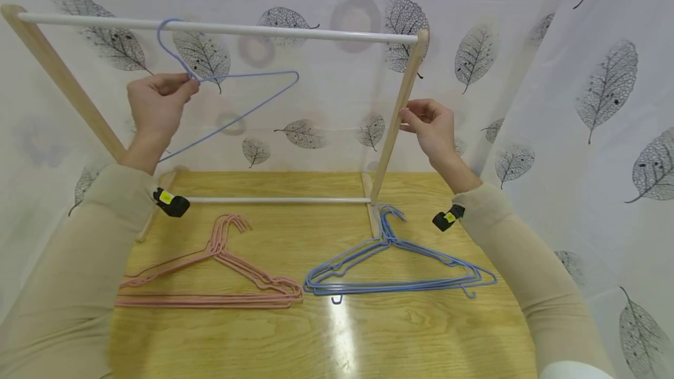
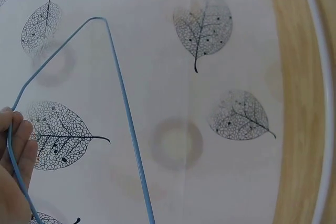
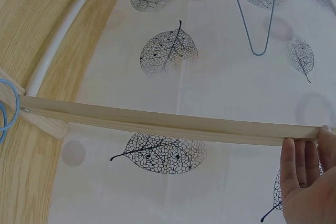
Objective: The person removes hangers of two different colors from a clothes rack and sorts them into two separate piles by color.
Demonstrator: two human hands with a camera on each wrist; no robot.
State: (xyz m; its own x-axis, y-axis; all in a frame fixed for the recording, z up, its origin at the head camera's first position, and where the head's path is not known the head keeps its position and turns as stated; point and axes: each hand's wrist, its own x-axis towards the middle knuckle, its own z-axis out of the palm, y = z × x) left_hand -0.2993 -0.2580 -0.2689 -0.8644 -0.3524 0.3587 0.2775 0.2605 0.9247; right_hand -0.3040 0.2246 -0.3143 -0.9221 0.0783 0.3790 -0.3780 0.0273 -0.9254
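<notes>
A clothes rack of pale wooden posts with a white top rail (image 1: 295, 32) stands at the back of the table. My left hand (image 1: 155, 101) pinches a blue wire hanger (image 1: 247, 75) just below its hook, and the hook loops over the rail left of its middle. One long corner of that hanger (image 2: 128, 114) fills the left wrist view, with fingers beside the wire. On the other side, my right hand (image 1: 434, 133) grips the right wooden post (image 1: 392, 142) between thumb and fingers; the right wrist view shows the fingers (image 3: 300, 163) against the post's lower side.
Several pink hangers (image 1: 210, 302) lie stacked on the wooden table (image 1: 337, 350) at the left. Several blue hangers (image 1: 389, 288) lie at the right, hooks close to the rack's right foot. A white lower bar (image 1: 284, 200) joins the posts. Leaf-print cloth (image 1: 326, 151) hangs behind.
</notes>
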